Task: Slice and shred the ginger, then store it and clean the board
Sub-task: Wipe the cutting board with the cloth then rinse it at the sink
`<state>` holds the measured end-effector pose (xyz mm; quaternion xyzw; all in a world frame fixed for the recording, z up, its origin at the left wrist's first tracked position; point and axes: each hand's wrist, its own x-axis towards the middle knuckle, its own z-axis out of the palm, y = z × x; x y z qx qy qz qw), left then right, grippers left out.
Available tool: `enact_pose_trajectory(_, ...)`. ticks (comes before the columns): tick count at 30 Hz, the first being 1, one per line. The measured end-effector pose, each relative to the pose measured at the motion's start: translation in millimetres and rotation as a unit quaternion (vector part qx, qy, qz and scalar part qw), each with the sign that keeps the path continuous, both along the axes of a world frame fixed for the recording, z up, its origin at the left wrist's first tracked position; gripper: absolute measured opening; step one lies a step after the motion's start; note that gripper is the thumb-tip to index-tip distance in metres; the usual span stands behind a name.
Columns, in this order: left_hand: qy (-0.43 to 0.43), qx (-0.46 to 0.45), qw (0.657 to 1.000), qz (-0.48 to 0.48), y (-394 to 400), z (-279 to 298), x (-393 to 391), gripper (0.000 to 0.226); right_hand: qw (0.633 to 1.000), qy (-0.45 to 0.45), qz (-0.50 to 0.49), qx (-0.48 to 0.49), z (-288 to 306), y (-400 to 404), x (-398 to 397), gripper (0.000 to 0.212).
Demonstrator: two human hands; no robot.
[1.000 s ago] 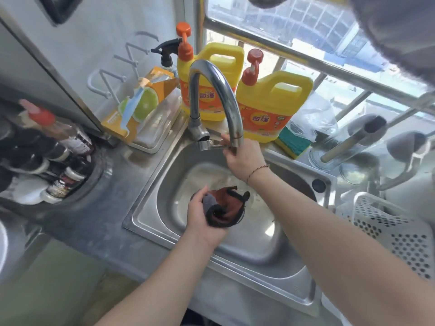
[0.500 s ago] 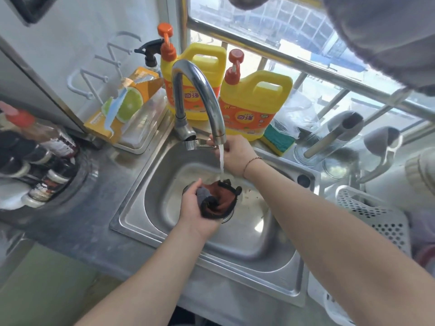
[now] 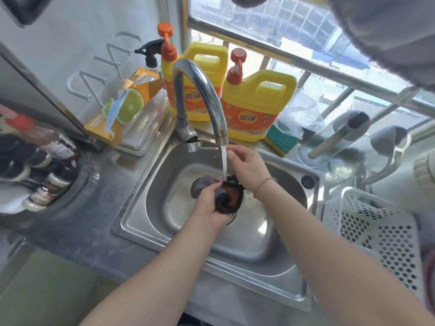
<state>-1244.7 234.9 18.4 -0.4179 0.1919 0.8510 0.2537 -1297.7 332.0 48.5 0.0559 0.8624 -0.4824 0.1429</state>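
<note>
My left hand (image 3: pixel 208 204) grips a bunched dark grey and brown cloth (image 3: pixel 227 201) low in the steel sink (image 3: pixel 259 245). Water (image 3: pixel 224 163) runs from the curved tap (image 3: pixel 200 90) onto the cloth. My right hand (image 3: pixel 249 168) hovers just right of the stream, above the cloth, fingers loosely curled, a little off the end of the tap lever (image 3: pixel 203 148). I see nothing in it. No ginger, knife or cutting board is in view.
Two yellow detergent jugs (image 3: pixel 256 109) and a green-yellow sponge (image 3: pixel 281 140) stand behind the sink. An orange carton (image 3: pixel 127 104) lies on a tray at the back left. Condiment bottles (image 3: pixel 47 175) crowd the left counter. A white perforated basket (image 3: pixel 376 231) sits at the right.
The tap was turned on and water now falls on the cloth. My right hand left the lever and dropped towards the cloth. My left hand moved the cloth under the stream.
</note>
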Motion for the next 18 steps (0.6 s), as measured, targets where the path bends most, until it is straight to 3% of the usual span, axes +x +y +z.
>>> enact_pose_trajectory(3, 0.004, -0.014, 1.000, 0.009, 6.2, -14.2, -9.7, 0.025, 0.996, -0.045, -0.028, 0.072, -2.1, -1.9, 28.9, 0.033)
enact_pose_trajectory(8, 0.004, -0.123, 0.992, -0.013, 12.1, -28.2, -16.9, 0.034, 0.992, -0.118, 0.031, 0.009, -4.8, -20.1, 73.1, 0.034)
enact_pose_trajectory(12, -0.036, -0.130, 0.991, -0.010, 6.9, -43.0, -17.6, 0.034, 0.987, -0.058, 0.033, 0.145, -17.4, -20.0, 72.7, 0.027)
enact_pose_trajectory(15, -0.022, -0.149, 0.986, -0.070, 8.3, -54.0, -14.0, 0.059, 0.974, -0.054, 0.046, 0.213, -22.6, -19.4, 59.6, 0.028)
enact_pose_trajectory(18, 0.024, -0.201, 0.970, -0.133, 4.0, -52.4, -16.0, 0.044, 0.978, -0.102, 0.042, 0.176, -23.1, -25.3, 51.9, 0.029)
